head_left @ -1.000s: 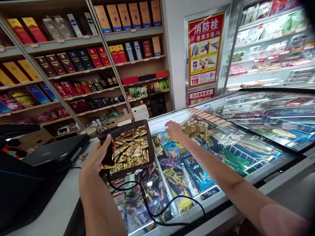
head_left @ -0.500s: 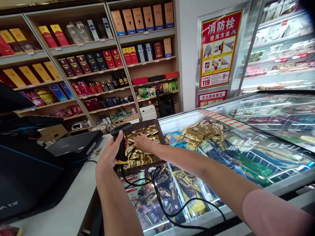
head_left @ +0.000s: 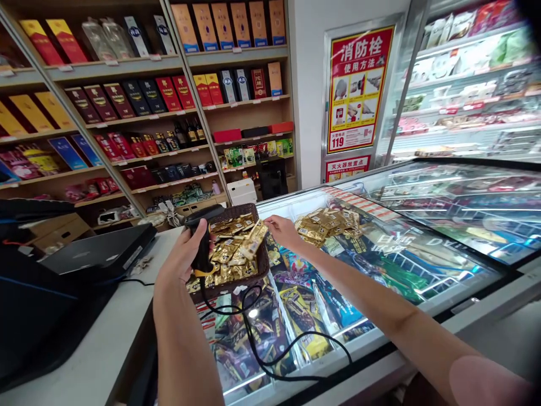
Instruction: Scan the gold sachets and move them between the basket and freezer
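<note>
My left hand point(head_left: 182, 248) is wrapped round the handle of a black and yellow barcode scanner point(head_left: 203, 248), whose head points over a brown woven basket point(head_left: 262, 260). Gold foil packets point(head_left: 228, 254) fill the basket. Above its right side, my right hand point(head_left: 284, 231) pinches one gold packet point(head_left: 255, 239) by its upper end, tilted, with a printed label facing up. To the right, a loose pile of similar gold packets point(head_left: 329, 223) lies on the freezer's glass top. The scanner's black cable point(head_left: 249, 332) loops down across the glass in front of the basket.
The basket stands on a glass-topped chest freezer point(head_left: 372, 332) holding packaged ice creams. At left is a white counter point(head_left: 110, 321) with a black device point(head_left: 101, 248). Shelves point(head_left: 139, 121) of boxed goods line the back wall, beside a red fire-hydrant poster point(head_left: 359, 84).
My right hand was inside the basket among the packets; it has risen to the right with one gold packet pinched in its fingers. The left hand keeps hold of the scanner. The view has shifted.
</note>
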{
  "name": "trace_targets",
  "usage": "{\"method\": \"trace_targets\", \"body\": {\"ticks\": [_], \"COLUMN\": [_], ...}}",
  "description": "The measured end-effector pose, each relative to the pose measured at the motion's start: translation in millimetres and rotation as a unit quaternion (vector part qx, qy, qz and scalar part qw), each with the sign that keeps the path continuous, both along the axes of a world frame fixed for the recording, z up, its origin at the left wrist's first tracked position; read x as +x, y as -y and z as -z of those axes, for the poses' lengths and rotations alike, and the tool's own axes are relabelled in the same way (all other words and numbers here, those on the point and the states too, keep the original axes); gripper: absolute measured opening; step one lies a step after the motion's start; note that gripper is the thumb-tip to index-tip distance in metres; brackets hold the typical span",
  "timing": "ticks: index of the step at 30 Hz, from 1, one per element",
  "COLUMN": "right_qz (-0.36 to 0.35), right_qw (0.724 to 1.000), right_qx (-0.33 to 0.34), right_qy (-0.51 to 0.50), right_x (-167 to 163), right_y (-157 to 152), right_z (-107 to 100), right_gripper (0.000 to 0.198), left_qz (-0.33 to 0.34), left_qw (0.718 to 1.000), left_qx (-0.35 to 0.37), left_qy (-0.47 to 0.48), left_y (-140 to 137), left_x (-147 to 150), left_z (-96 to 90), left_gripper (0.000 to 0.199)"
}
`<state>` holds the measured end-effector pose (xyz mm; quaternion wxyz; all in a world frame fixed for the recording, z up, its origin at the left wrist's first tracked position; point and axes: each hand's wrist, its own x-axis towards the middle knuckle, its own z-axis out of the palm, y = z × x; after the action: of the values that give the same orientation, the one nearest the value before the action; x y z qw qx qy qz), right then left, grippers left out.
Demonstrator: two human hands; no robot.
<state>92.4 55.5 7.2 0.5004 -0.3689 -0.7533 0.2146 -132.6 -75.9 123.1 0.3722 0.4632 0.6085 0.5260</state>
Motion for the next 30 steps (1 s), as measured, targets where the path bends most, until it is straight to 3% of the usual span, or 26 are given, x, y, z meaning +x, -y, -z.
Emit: {"method": "trace_targets", "body": {"ticks": [4, 6, 9, 11, 13, 20, 30], "right_qz": [0.027, 0.016, -0.058, -0.106, -0.122, -0.024, 0.033], "right_qw": [0.985, 0.967, 0.904, 0.845, 0.813, 0.824, 0.859], "right_qx": [-0.085, -0.146, -0.308, -0.417, -0.46, -0.324, -0.248], "right_qy": [-0.146, -0.208, -0.292, -0.317, -0.336, -0.464, -0.446], "right_x": [30, 40, 50, 55, 60, 77, 93], "right_y": [4, 4, 5, 7, 7, -4, -9], "right_z": [18, 27, 36, 37, 37, 37, 34], "right_gripper": [0.015, 0.027, 0.051, 0.049, 0.043, 0.035, 0.04], "left_qz": [0.044, 0.062, 0.085, 0.095, 0.104, 0.131, 0.156], "left_qw": [0.999, 0.998, 0.996, 0.995, 0.994, 0.99, 0.985], "left_qx": [0.006, -0.006, -0.022, -0.025, -0.03, -0.034, -0.058], "left_qy": [-0.006, -0.009, -0.015, -0.019, -0.024, -0.033, -0.043], "left_y": [-7, -10, -11, -13, -14, -25, -32], "left_x": [17, 27, 41, 47, 51, 75, 95], "left_z": [1.1, 1.1, 1.5, 2.8, 4.8, 18.4, 27.3], "left_gripper": [0.057, 0.056, 0.054, 0.052, 0.05, 0.051, 0.054]}}
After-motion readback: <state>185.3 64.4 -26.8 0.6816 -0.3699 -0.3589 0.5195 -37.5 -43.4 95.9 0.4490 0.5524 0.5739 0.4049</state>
